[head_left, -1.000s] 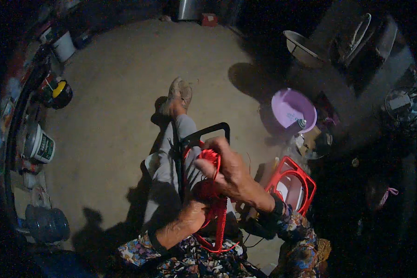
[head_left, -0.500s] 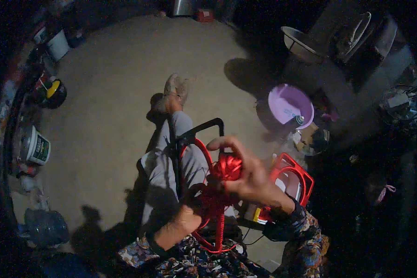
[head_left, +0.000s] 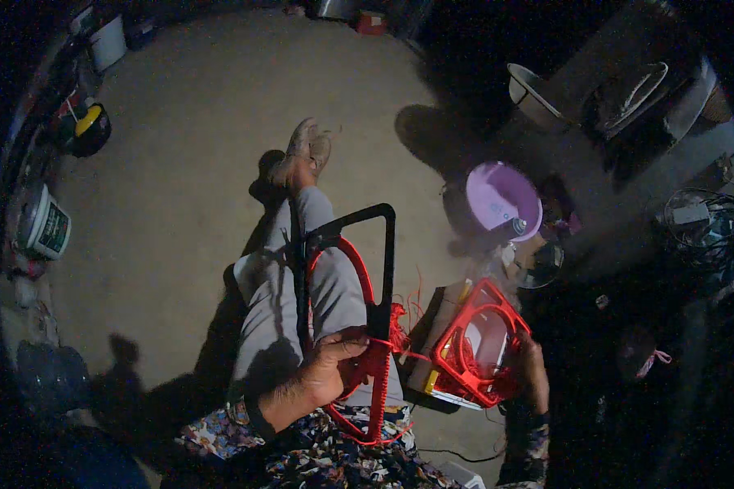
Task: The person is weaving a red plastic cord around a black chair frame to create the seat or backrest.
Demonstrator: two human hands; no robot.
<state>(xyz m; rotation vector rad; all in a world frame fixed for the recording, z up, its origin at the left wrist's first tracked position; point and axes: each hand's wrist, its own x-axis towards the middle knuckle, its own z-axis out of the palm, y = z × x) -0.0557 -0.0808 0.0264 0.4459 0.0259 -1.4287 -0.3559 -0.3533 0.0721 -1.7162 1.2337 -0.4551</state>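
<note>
My left hand [head_left: 334,371] is closed around the lower part of a black rectangular frame [head_left: 389,261]. The frame leans over my lap and has a red ring and red ribbed strips on it. A tangle of red cord [head_left: 398,330] hangs at its right side, and a strand runs rightward from there. My right hand [head_left: 534,375] has its fingers curled over the right edge of a red plastic frame [head_left: 455,359] with a round opening. That frame lies tilted on a box at my right, with more red cord [head_left: 504,385] by my fingers, which are partly hidden.
A purple basin [head_left: 485,200] stands beyond the box, with pale basins [head_left: 530,94] farther right. Along the left side are a white bucket [head_left: 50,228], a black-and-yellow container [head_left: 91,130] and a clear plastic bottle [head_left: 53,379]. My outstretched leg lies across the concrete floor.
My right hand has left the ball of red cord beside the black frame and moved right and down to the red plastic frame. My left hand stays on the black frame.
</note>
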